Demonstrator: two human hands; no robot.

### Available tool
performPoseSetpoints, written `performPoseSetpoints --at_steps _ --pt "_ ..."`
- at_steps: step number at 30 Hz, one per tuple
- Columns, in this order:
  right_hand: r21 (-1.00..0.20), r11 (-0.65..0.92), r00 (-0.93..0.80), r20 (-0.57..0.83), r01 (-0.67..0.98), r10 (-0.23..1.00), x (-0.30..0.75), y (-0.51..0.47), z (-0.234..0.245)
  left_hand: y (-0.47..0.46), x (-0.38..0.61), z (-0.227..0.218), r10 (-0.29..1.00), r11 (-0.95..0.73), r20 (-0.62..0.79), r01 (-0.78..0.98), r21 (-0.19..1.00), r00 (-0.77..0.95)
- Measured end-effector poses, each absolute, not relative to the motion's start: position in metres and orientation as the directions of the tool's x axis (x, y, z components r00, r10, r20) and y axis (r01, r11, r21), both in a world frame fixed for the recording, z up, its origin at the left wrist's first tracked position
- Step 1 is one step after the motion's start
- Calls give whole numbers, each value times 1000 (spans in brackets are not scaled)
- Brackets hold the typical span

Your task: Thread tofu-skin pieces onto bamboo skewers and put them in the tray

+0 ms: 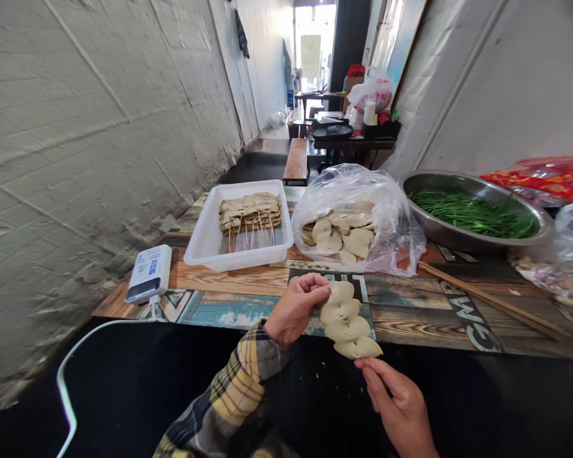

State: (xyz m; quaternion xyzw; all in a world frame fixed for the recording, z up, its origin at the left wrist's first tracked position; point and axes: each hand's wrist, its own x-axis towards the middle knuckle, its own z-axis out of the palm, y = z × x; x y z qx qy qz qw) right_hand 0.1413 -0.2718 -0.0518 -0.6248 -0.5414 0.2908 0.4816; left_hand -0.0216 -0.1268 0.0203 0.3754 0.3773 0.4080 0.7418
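My left hand (296,308) pinches the top of a row of pale folded tofu-skin slices (346,320) threaded in a line, held over the table's near edge. My right hand (401,407) grips the lower end of that same row, at the bottom slice. The stick inside is hidden by the slices. Behind, a clear plastic bag (363,210) lies open with several loose slices (339,236). Left of it, a white tray (205,245) holds finished skewers (251,213) with their sticks pointing toward me.
A white power bank (148,273) with a white cable (67,375) sits at the table's left edge. A steel bowl of green stalks (472,213) stands at right, with long wooden sticks (491,302) and more bags (554,267). A brick wall runs along the left.
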Motion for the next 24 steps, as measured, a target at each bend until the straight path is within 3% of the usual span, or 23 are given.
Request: performPoseSetpoints --at_steps 11,24 --pt "-929 30 276 140 368 951 134 -270 -47 -130 -22 26 925 267 -172 -260 928 339" --pt "-923 19 218 111 384 970 136 -271 -39 -128 -28 25 953 108 -83 -70 992 292"
